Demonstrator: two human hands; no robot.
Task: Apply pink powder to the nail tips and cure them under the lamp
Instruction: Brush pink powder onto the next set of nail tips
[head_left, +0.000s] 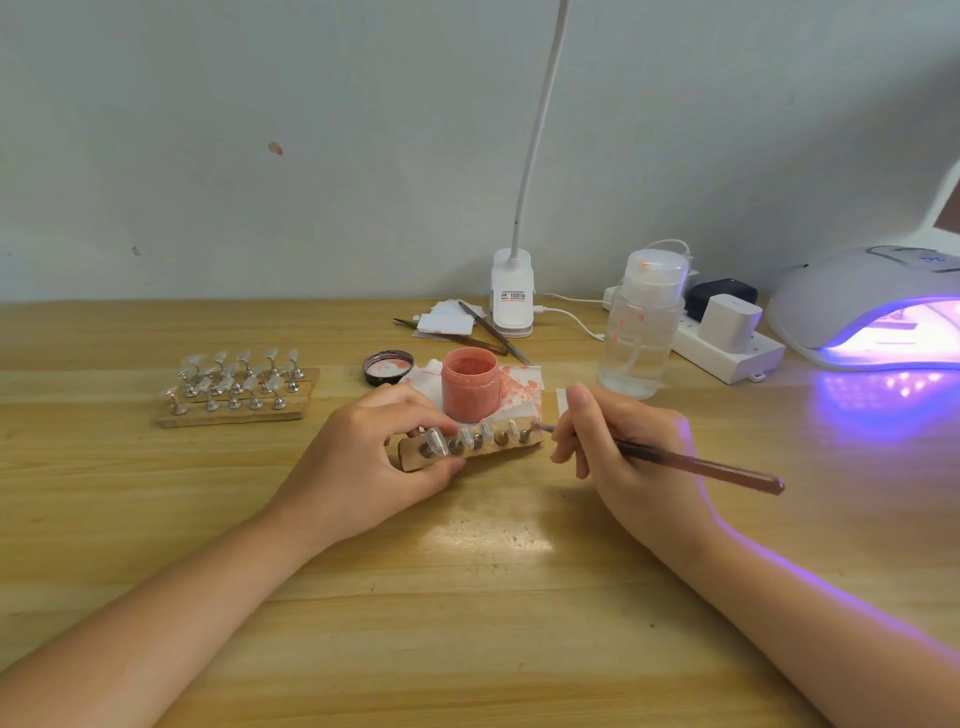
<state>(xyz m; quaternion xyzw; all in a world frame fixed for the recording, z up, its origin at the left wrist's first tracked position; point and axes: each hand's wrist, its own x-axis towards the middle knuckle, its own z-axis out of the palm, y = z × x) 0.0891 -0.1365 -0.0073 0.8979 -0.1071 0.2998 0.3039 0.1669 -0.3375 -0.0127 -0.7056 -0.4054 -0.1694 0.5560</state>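
**Left hand steadies nail strip, right hand holds brush at its right end**

Left hand (379, 457) lies on the bench (467, 623), forearm coming in from near left, fingers curled, pinching the left end of the wooden strip (467, 453) between thumb and fingertips. Right hand (628, 457) comes in from near right, fingers pinching the brush (696, 465) like a pen, handle pointing right, tip touching or just beside the rightmost nail tip; contact unclear. Nail tips (485, 434) stand in a row on the strip, between both hands. Open pink powder jar (470, 383) sits just behind the strip on stained paper (519, 387), its lid (388, 367) to the left. Curing lamp (878, 306) glows purple far right, well apart from the strip. Spare stand of nail tips (236, 387) left. Clear pump bottle (641, 332) right of the jar.
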